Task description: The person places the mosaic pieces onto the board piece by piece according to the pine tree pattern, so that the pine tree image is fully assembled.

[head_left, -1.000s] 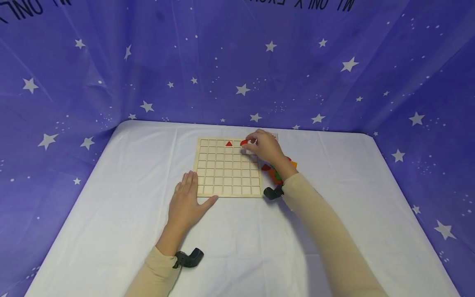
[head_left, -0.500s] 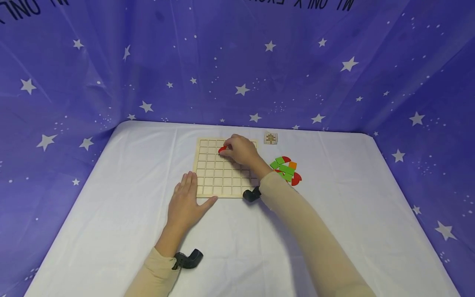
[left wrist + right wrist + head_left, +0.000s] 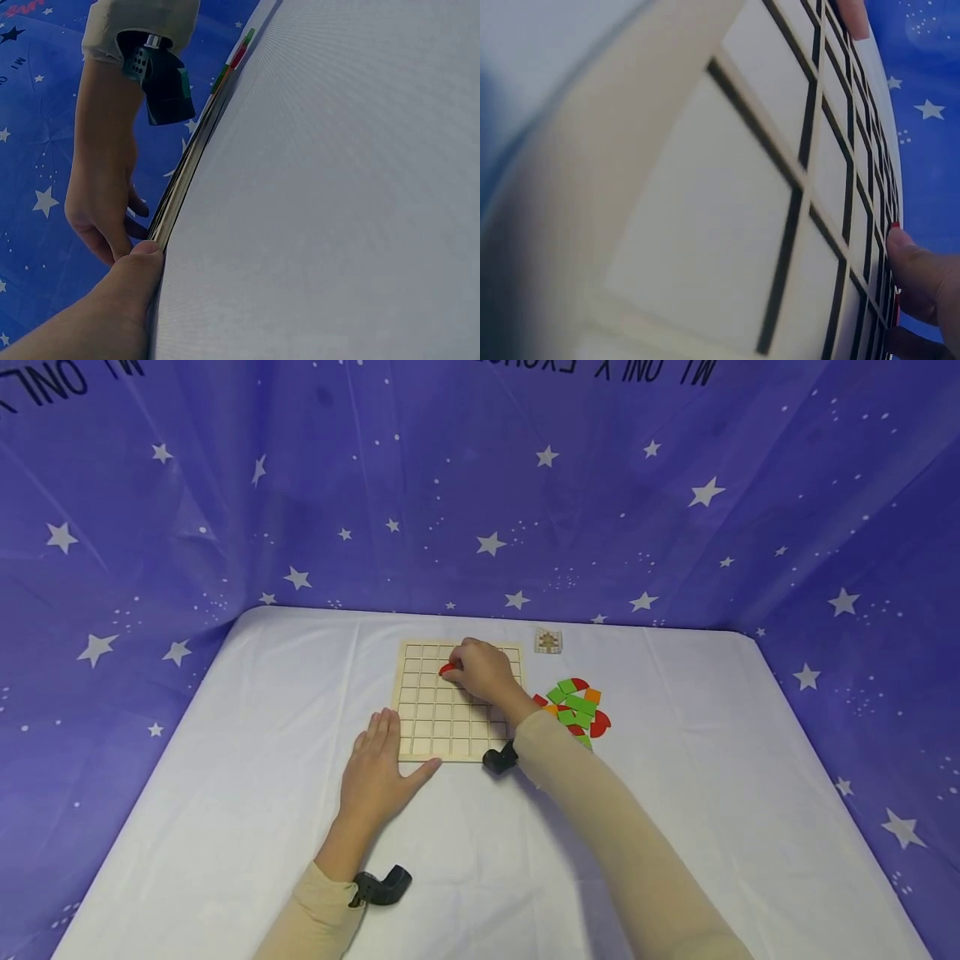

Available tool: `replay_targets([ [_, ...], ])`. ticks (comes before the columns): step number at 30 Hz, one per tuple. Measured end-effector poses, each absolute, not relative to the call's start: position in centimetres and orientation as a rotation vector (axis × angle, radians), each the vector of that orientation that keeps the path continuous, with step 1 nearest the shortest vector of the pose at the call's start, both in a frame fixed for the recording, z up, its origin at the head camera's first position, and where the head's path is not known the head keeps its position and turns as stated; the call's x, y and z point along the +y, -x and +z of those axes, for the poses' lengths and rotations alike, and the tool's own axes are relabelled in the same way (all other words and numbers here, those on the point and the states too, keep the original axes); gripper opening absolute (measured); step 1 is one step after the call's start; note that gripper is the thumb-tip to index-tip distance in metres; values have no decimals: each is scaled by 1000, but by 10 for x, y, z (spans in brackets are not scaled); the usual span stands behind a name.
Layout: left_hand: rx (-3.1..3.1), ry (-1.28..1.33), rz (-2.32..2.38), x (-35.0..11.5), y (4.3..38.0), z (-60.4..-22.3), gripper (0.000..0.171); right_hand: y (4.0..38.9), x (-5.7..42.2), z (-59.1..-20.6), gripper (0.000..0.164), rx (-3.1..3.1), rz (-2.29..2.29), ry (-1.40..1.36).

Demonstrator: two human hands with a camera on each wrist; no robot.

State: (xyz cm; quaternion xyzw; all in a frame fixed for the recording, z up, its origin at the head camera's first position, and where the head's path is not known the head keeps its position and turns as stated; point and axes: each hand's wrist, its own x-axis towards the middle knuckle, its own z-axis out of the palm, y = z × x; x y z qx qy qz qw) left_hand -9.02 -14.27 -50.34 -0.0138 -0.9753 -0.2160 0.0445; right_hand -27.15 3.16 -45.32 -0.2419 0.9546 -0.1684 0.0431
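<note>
A pale wooden board (image 3: 423, 727) with a raised grid of square cells lies flat on the white table. My left hand (image 3: 372, 772) rests at its lower-left corner, fingers straight along the left side and thumb at the front edge. Over the board's upper middle, my right hand (image 3: 486, 672) pinches a red curved-edged tile (image 3: 447, 669) between thumb and fingers. Only a thin red sliver (image 3: 895, 225) of it shows by the thumb in the right wrist view. Whether the tile touches the board, I cannot tell. The hand covers several upper cells.
Right of the board lies a loose pile of green tiles (image 3: 581, 704), with red tiles (image 3: 600, 724) and an orange tile (image 3: 592, 696) among them. A small patterned card (image 3: 548, 641) lies beyond the board's upper-right corner. A purple starry curtain (image 3: 420, 485) hangs behind the table.
My right hand has moved left across the board with the red tile, then slightly lower. It now covers where a red triangle showed. The pile and card came into fuller view. My left hand stays put.
</note>
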Motion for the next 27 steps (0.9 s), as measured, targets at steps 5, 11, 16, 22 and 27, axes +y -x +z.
replay_targets([
  [5,-2984,38,-672,-142,89,-503,112,273,29,-455,30,2931,-547,693],
  [11,-2976,36,-675,-142,89,-502,112,274,27,-458,26,2937,-586,645],
  [16,-2973,38,-675,-142,89,-501,111,276,26,-458,23,2906,-685,564],
  [22,-2980,27,-668,-142,89,-501,111,276,25,-458,20,2862,-748,513],
  [27,-2979,28,-660,-141,89,-501,111,277,25,-457,21,2844,-770,468],
])
